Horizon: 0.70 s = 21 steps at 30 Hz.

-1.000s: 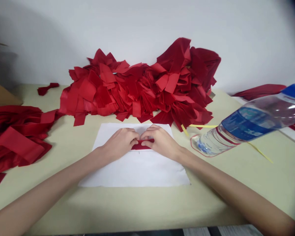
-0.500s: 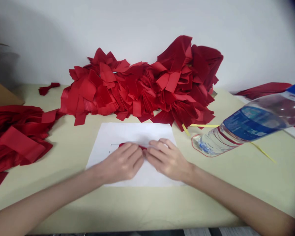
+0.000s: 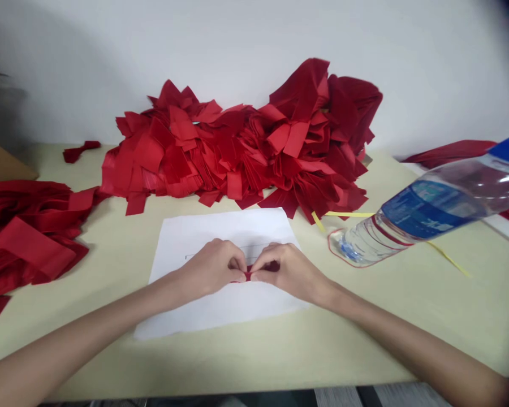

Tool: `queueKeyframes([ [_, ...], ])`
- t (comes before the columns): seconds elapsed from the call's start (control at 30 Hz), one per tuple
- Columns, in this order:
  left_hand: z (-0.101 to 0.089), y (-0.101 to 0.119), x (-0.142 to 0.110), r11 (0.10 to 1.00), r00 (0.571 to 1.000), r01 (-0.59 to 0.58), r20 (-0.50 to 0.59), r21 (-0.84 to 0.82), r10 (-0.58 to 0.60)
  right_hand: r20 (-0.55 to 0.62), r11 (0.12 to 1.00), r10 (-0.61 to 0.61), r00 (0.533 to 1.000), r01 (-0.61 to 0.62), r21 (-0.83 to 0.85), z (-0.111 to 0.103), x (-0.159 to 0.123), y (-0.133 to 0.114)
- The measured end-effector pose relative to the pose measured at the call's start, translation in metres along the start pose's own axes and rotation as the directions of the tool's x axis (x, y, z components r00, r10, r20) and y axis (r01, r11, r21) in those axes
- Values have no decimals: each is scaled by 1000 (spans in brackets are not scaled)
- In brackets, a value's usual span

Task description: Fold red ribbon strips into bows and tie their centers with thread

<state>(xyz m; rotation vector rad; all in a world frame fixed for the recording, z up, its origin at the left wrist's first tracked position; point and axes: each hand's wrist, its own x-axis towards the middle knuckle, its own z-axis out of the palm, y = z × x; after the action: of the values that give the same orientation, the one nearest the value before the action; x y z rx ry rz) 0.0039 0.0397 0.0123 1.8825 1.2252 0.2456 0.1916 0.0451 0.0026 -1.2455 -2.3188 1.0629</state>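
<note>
My left hand (image 3: pixel 210 268) and my right hand (image 3: pixel 286 272) meet over a white paper sheet (image 3: pixel 233 229). Between their fingertips they pinch a small folded piece of red fabric (image 3: pixel 249 275), and most of it is hidden by my fingers. Both hands rest close to the paper. Thin dark lines are printed on the sheet (image 3: pixel 190 256), just beyond my left hand.
A large heap of red fabric strips (image 3: pixel 233 152) lies against the wall. A second red heap (image 3: pixel 25 226) lies at the left. A water bottle (image 3: pixel 436 212) with a blue cap and label is at the right, near a yellow strip (image 3: pixel 348 214).
My hands have come closer together, and the red fabric, a wider strip a second ago, is now pinched into a small fold. The paper sheet has shifted slightly.
</note>
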Motion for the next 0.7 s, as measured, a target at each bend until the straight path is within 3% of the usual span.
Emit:
queueKeyframes([
  [0.1,-2,-4,5,995,998,53,19,-85,-52,80,994,89,993,-94,54,-7,9,1],
  [0.23,-4,-6,8,997,998,67,-13,-39,-67,140,987,144,980,-151,44,-13,19,1],
  [0.3,-7,-4,10,995,995,95,20,-26,-94,159,983,161,974,-172,57,-15,22,1],
  [0.5,-12,3,15,996,996,68,51,51,-70,197,993,116,974,-113,-24,-18,23,-5],
  [0.7,-11,1,17,996,999,21,37,90,-24,138,987,96,986,-76,-142,-16,25,-9],
])
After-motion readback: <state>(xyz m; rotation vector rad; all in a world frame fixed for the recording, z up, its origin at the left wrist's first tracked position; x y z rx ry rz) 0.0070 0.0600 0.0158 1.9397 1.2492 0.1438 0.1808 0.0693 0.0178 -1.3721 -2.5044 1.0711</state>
